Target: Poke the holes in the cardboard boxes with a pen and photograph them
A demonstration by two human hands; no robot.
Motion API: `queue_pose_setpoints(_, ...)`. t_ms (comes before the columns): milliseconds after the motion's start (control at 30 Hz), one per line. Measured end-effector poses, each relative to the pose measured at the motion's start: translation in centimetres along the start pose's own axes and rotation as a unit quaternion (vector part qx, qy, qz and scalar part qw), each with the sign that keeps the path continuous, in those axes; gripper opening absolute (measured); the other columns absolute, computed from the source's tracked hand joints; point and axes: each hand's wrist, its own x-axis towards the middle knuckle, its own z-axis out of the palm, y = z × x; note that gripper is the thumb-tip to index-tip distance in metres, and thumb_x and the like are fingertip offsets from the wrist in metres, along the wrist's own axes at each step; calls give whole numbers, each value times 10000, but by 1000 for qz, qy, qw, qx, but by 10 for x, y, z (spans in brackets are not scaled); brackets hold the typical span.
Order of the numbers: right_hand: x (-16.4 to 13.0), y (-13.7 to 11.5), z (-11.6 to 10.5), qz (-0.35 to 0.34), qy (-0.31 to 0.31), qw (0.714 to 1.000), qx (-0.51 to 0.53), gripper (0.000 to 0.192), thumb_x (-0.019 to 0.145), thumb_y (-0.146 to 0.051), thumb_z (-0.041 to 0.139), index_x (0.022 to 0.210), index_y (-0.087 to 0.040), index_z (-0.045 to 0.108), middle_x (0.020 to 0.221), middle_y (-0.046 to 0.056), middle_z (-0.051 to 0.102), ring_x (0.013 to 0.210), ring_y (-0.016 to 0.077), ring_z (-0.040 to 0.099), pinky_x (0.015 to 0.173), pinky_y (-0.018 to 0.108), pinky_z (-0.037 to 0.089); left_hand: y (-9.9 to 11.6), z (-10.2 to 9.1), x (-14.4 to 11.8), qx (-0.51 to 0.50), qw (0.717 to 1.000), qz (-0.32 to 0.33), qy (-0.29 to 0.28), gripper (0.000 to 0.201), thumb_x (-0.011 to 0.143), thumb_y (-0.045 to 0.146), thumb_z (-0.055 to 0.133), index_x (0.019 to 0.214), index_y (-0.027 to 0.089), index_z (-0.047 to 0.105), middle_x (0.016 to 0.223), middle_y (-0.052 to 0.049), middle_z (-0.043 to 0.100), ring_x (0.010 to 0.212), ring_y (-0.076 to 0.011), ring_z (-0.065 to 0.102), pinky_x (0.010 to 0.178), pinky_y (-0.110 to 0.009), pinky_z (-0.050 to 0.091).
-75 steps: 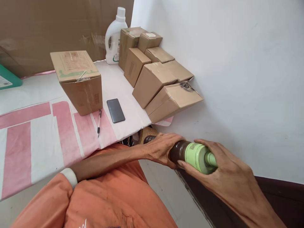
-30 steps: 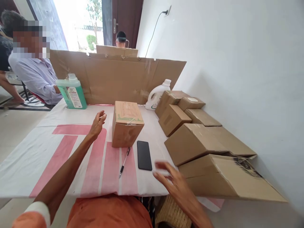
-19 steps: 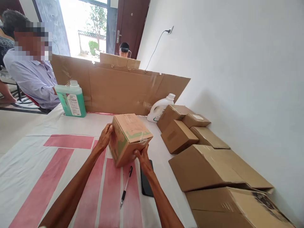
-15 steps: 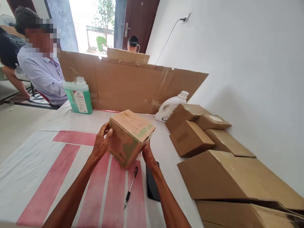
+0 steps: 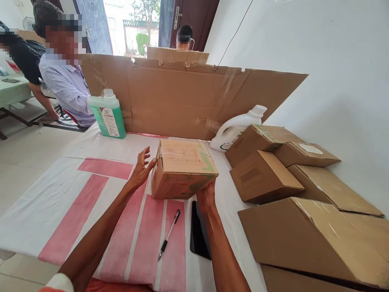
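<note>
Brown box (image 5: 182, 168) with green markings, pink-and-white striped table cover (image 5: 91, 194), green bottle (image 5: 108, 114)

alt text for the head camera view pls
Two bare hands, left hand and right hand, hold a taped brown cardboard box on a pink-striped white table cover, beside a black-and-white pen and black phone.

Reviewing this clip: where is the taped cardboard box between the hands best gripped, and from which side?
Probably by its two short end faces, one hand from each side. The cardboard box is wide with a flat taped top offering no handle; the left hand touches its left end and the right hand supports its near-right lower corner.
</note>
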Motion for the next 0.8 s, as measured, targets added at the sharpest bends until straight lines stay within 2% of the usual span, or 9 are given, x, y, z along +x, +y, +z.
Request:
queue_pose_setpoints(67,-18,5,4,-14,7,1000,16,967,915,-991,296,1512,-319,652,1484,80,732,1536,309,547,1289,524,418,-10,4,15,-6,999,-7,-46,909,917,880,547,1515,196,568,1639,-227,528,1512,-403,517,1187,-565,485)
queue_pose_setpoints(133,-32,9,6,-23,8,1000,-10,932,903,-952,478,1566,-309,603,1552,76,686,1574,303,501,1339,530,341,-14,7,17,-16,996,-5,-92,877,934,927,437,1359,202,688,1457,-186,690,1408,-386,602,1148,-550,523)
queue_pose_setpoints(200,-35,7,8,-23,8,999,-38,911,874,-871,654,1572,-288,593,1579,78,664,1586,307,481,1359,525,301,-11,8,11,-23,993,-1,-119,891,931,957,382,1201,188,743,1248,-154,776,1247,-363,676,1082,-530,566)
queue_pose_setpoints(300,-17,-6,15,-9,6,1000,-19,856,880,-885,624,1479,-274,659,1538,79,695,1536,320,538,1312,514,385,5,1,-3,-23,993,3,-115,854,937,945,420,1095,173,748,1132,-134,790,1137,-343,692,1046,-510,576)
queue_pose_setpoints(367,-1,-13,24,39,-17,999,3,865,841,-951,574,1370,-279,704,1449,85,748,1445,348,621,1197,533,510,18,-6,-10,-22,995,9,-95,795,978,893,435,1153,183,748,1239,-128,777,1221,-340,672,1116,-495,538)
queue_pose_setpoints(467,15,-9,39,125,-43,991,6,837,767,-970,632,1200,-259,714,1302,115,800,1271,381,715,989,534,618,25,-18,-11,-29,998,3,-60,764,1010,830,456,1296,180,738,1433,-138,726,1397,-361,606,1210,-494,479)
queue_pose_setpoints(600,12,8,48,145,-35,989,5,768,717,-906,755,1140,-273,655,1339,87,772,1201,321,727,903,434,637,10,-32,-6,-46,998,-25,-38,791,1030,782,440,1480,168,657,1574,-149,653,1498,-366,554,1244,-507,466)
queue_pose_setpoints(700,3,13,47,154,-45,987,13,741,705,-828,833,1191,-301,646,1379,56,754,1169,286,740,873,399,647,-5,-35,-6,-86,994,-44,-53,746,1045,750,445,1623,288,529,1703,-93,540,1569,-342,505,1207,-501,509)
queue_pose_setpoints(800,-3,13,48,160,-59,985,19,738,706,-830,832,1182,-290,671,1327,62,783,1145,293,755,872,414,655,-12,-31,-8,-145,984,-69,-78,746,1058,803,329,1654,383,485,1749,-56,487,1595,-345,480,1167,-516,534)
